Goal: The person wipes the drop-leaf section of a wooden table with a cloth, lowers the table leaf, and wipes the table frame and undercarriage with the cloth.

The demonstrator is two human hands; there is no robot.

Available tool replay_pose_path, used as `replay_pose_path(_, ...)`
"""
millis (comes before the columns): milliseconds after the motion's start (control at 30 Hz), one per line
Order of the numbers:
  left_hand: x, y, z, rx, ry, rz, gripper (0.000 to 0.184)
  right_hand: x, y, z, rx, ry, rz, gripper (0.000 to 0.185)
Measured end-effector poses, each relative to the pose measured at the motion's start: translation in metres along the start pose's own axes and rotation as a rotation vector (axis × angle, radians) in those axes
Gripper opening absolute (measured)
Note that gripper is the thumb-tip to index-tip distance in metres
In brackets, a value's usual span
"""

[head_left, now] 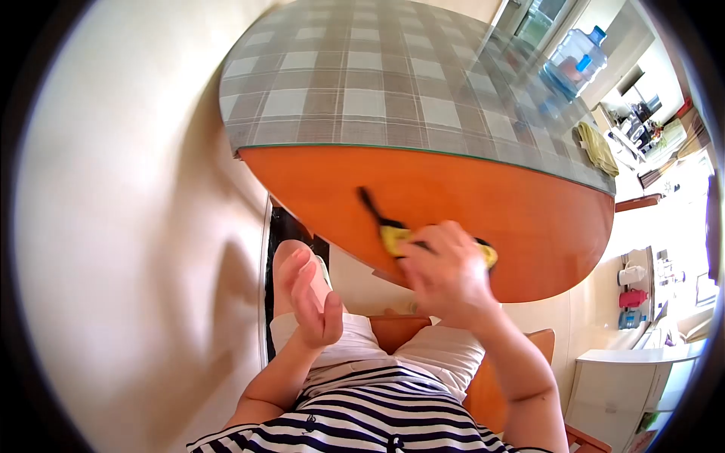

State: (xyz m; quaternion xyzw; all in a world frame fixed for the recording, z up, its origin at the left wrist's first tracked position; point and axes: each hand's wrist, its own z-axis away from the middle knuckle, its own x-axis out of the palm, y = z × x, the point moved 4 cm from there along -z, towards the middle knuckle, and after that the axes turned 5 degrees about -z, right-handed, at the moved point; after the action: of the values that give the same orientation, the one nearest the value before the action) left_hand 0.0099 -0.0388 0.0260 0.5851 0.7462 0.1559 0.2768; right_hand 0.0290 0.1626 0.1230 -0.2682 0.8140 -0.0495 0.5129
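My right hand point(447, 272) is closed around a yellow-and-black tool point(394, 238), held over the bare orange wooden part of the table point(529, 219). A thin black end of the tool points up and left, and its yellow-and-black other end shows past my knuckles. Motion blur and my fingers hide its exact kind, and I cannot tell if it touches the wood. Near the table's lower left edge, above my thigh, my left hand point(311, 302) is raised with fingers stretched out and holds nothing.
A checked cloth point(362, 83) under a clear sheet covers the far part of the table. On it stand a large blue water bottle point(578, 62) and a folded yellow-green cloth point(596, 147) at the right. A pale wall point(113, 226) rises on the left; a white cabinet point(612, 389) stands lower right.
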Motion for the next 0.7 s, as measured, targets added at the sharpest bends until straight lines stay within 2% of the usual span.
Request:
replay_pose_path(67,-0.006,0.002,0.002,-0.022,-0.025,-0.047,0.053,0.023,-0.032,-0.023,-0.111,0.006,-0.024,0.021)
replay_pose_path(133,-0.011,0.002,0.002,-0.035,0.004,-0.051,0.048,0.039,-0.046,-0.025,-0.204,-0.028,0.098,0.020)
replay_pose_path(233,-0.020,0.001,0.010,-0.024,0.009,-0.080,0.048,0.018,-0.053,-0.006,-0.290,-0.069,0.245,0.018)
replay_pose_path(333,-0.022,-0.004,0.016,-0.028,0.020,-0.087,0.047,0.000,-0.044,0.024,-0.281,-0.140,0.372,0.016)
replay_pose_path(433,-0.021,-0.009,0.017,-0.079,0.015,-0.088,0.048,0.014,-0.043,0.012,-0.261,-0.186,0.306,0.017)
replay_pose_path(533,-0.027,-0.012,0.005,-0.074,0.082,-0.029,0.050,0.058,-0.056,-0.030,-0.344,-0.134,0.334,0.017)
replay_pose_path(600,-0.040,-0.012,0.000,0.004,0.129,-0.145,0.051,0.091,-0.068,-0.071,-0.316,-0.197,0.303,0.015)
replay_pose_path(633,-0.047,-0.014,0.001,-0.017,0.079,-0.207,0.058,0.109,-0.073,-0.093,-0.316,-0.166,0.316,0.013)
replay_pose_path(700,-0.055,-0.014,0.001,-0.049,0.179,-0.162,0.056,0.139,-0.084,-0.131,-0.281,-0.137,0.339,0.011)
